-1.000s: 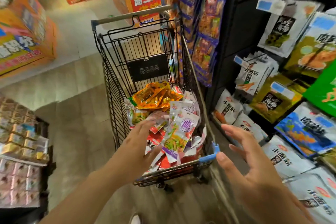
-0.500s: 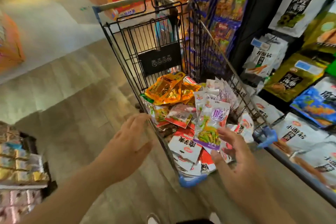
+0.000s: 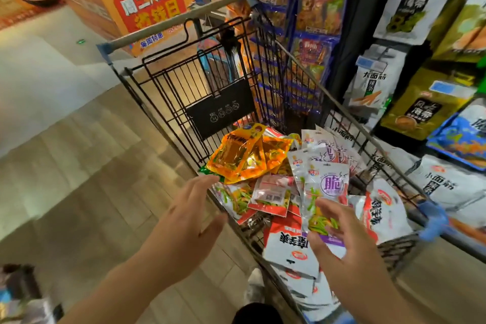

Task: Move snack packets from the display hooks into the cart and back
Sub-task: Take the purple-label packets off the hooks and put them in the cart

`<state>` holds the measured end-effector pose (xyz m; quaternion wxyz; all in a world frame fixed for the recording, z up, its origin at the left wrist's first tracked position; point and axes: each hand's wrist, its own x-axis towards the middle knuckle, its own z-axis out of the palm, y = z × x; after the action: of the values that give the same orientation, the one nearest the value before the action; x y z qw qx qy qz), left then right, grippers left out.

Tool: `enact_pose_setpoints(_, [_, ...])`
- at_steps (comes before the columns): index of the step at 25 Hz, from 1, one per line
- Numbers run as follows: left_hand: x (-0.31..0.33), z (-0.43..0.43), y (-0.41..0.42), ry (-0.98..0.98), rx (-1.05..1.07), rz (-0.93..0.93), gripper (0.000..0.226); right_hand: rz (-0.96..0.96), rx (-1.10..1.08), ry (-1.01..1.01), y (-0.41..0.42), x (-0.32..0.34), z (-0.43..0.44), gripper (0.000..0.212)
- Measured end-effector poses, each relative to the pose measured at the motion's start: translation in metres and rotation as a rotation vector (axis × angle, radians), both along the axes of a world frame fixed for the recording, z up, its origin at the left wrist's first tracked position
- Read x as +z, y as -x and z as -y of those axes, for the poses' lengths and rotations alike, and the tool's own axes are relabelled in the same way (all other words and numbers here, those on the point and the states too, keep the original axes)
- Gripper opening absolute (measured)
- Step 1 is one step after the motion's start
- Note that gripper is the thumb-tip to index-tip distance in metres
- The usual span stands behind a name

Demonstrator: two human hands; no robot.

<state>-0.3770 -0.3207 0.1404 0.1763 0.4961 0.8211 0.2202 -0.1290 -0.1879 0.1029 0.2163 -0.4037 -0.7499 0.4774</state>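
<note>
A black wire cart (image 3: 184,81) stands in front of me, filled with snack packets. Orange packets (image 3: 236,155) lie at the back of the pile, and white-and-red packets (image 3: 286,242) at the front. A silver packet with a purple circle (image 3: 328,184) stands upright in the middle. My right hand (image 3: 342,242) is spread over the lower part of that silver packet, fingers straight, gripping nothing I can see. Beside the cart's left rim hovers my left hand (image 3: 189,218), flat and empty. More packets hang on the display (image 3: 373,79) to the right.
White packets (image 3: 439,184) and dark green packets (image 3: 420,110) fill the display close along the cart's right side. Blue strips of snacks (image 3: 315,8) hang behind the cart. An orange promotional stand (image 3: 147,5) is at the back. Wood-look floor (image 3: 79,166) lies to the left.
My right hand has swung from the display side over the cart onto the silver packet. My left hand has come off the pile to the cart's left rim. The view has shifted towards the cart.
</note>
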Motion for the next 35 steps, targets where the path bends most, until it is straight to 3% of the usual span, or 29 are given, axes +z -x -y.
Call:
enact_pose_setpoints(7, [-0.04, -0.09, 0.086, 0.192, -0.128, 0.034, 0.059, 0.04, -0.097, 0.106, 0.071, -0.035, -0.065, 0.054])
enact_pose_setpoints(14, [-0.095, -0.167, 0.089, 0.334, -0.204, 0.113, 0.064, 0.126, -0.275, 0.208, 0.058, -0.055, -0.09, 0.056])
enact_pose_setpoints(19, [-0.13, -0.197, 0.081, 0.467, -0.352, 0.169, 0.062, 0.245, -0.494, 0.292, 0.025, -0.055, -0.059, 0.057])
enact_pose_setpoints(26, [-0.157, -0.257, 0.065, 0.621, -0.571, 0.409, 0.049, 0.317, -0.862, 0.182, 0.038, -0.029, 0.008, 0.053])
enact_pose_setpoints(28, [-0.167, -0.291, 0.056, 0.617, -0.58, 0.379, 0.051, 0.349, -0.957, 0.18, 0.048, -0.025, 0.02, 0.052])
enact_pose_setpoints(32, [-0.199, -0.357, 0.047, 0.503, -0.541, 0.133, 0.067, 0.291, -1.088, 0.253, 0.07, -0.036, 0.032, 0.048])
enact_pose_setpoints(35, [-0.225, -0.384, 0.037, 0.579, -0.461, 0.171, 0.082, 0.182, -1.171, 0.265, 0.088, -0.048, 0.032, 0.044])
